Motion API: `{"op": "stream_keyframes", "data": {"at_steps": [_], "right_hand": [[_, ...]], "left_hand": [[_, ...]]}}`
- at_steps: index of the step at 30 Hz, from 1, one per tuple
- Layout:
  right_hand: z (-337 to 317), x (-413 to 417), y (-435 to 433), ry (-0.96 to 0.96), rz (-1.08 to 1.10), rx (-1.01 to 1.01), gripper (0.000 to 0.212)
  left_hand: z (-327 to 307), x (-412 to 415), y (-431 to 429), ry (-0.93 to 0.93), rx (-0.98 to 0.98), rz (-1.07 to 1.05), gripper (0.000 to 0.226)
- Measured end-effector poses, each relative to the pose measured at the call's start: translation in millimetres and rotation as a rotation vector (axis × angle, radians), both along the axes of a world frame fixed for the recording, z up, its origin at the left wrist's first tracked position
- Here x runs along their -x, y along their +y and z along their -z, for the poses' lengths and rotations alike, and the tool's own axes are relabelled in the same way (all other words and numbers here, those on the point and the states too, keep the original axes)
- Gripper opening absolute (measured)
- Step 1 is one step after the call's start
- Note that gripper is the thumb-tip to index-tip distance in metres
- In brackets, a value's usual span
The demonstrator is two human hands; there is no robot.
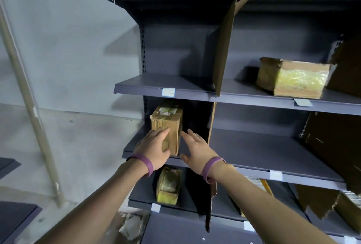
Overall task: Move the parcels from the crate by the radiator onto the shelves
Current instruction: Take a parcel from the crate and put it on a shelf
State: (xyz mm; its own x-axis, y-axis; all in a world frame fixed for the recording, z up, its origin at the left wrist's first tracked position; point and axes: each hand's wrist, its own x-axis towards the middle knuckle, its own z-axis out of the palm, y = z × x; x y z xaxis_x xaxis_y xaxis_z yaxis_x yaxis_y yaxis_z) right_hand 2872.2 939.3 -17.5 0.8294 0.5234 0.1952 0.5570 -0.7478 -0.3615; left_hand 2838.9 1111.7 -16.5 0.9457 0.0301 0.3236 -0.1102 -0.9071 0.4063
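A brown taped parcel (168, 124) stands on the middle shelf (263, 154) of a dark grey shelving unit, near its left end. My left hand (154, 148) lies flat against the parcel's front face with straight fingers. My right hand (197, 150) hovers just right of the parcel, fingers spread, holding nothing. A second parcel (169, 186) with yellow tape sits on the shelf below. A larger parcel (293, 77) with a plastic-wrapped side rests on the upper shelf at the right. The crate and radiator are out of view.
Upright cardboard dividers (224, 48) split the shelves into bays. Torn cardboard (340, 146) leans at the right side. A slanted pale pipe (29, 103) runs along the left wall. Crumpled paper (130, 226) lies on the floor by the unit's base.
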Motion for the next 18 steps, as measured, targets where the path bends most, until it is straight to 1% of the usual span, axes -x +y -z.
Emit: {"op": "stream_keyframes", "data": {"at_steps": [7,9,12,18], "right_hand": [[20.6,-30.1,47.4,-0.043,0.071,0.021,0.081],[26.0,-40.0,61.9,-0.024,0.094,0.025,0.082],[35.8,-49.1,79.4,0.016,0.13,0.019,0.082],[53.1,-56.3,97.8,0.029,0.169,0.067,0.079]], "left_hand": [[17.2,-35.4,51.0,0.108,-0.046,0.006,0.071],[20.7,-46.8,64.3,0.136,-0.065,0.02,0.071],[28.7,-61.8,81.2,0.162,-0.069,0.042,0.071],[49.8,-76.1,101.8,0.228,-0.087,0.096,0.069]]}}
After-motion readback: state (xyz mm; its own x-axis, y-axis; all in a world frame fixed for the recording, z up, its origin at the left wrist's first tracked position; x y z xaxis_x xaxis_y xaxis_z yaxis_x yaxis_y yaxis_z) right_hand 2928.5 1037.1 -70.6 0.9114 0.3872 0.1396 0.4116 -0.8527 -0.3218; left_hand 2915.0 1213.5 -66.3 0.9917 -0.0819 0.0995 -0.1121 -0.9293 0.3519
